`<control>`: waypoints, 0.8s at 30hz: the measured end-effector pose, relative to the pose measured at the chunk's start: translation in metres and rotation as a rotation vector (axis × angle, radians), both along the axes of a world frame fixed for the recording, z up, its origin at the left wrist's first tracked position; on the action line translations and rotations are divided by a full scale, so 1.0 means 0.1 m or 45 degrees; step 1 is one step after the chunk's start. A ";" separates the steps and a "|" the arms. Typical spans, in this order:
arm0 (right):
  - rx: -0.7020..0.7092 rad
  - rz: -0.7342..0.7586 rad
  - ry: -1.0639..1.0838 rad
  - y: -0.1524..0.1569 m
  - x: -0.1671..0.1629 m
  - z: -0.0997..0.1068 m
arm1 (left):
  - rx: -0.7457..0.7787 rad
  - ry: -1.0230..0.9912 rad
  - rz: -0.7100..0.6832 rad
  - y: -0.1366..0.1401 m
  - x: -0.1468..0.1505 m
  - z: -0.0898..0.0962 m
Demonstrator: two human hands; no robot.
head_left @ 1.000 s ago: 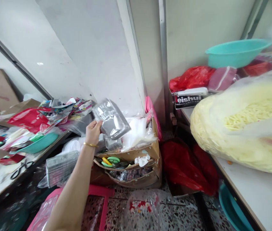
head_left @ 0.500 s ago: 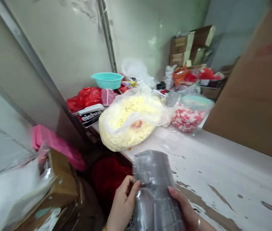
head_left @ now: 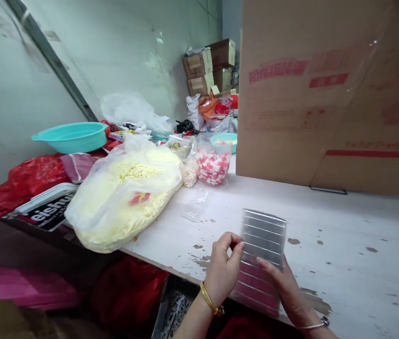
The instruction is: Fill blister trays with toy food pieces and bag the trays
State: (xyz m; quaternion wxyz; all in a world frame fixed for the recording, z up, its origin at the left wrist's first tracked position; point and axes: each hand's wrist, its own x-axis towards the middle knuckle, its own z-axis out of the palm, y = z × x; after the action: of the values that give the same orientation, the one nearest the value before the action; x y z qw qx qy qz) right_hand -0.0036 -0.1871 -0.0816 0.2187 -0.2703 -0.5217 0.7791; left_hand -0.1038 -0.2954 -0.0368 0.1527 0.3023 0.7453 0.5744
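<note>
Chipped counter [head_left: 358,278] now lies ahead; plastic pack [head_left: 261,230], at its near edge, is no longer held one-handed but braced; left hand [head_left: 223,264] has its grip pinching one side, right hand [head_left: 289,287] clasps the other.

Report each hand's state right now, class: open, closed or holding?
Left hand: closed, pinching the left edge of clear plastic packaging.
Right hand: closed, holding its right side.

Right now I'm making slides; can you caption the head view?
Left hand and right hand hold a striped clear-plastic piece by a worn white table, a yellow-filled bag beyond.
</note>
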 end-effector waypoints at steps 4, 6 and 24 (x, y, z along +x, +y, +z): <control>-0.148 -0.024 -0.008 0.37 0.13 -0.05 | -0.074 -0.009 -0.096 0.42 0.06 0.01; -0.301 0.013 0.006 0.52 0.16 -0.07 | -0.069 -0.140 -0.135 0.61 0.06 0.02; -0.343 -0.192 -0.050 1.03 -0.04 -0.12 | -0.093 -0.386 -0.328 1.35 -0.36 -0.03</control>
State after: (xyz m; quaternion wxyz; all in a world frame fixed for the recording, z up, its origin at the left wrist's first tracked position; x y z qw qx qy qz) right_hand -0.0079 -0.0840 -0.0932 0.2280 -0.3509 -0.3948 0.8179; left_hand -0.1394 -0.1601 -0.0395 0.3464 0.2994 0.6892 0.5616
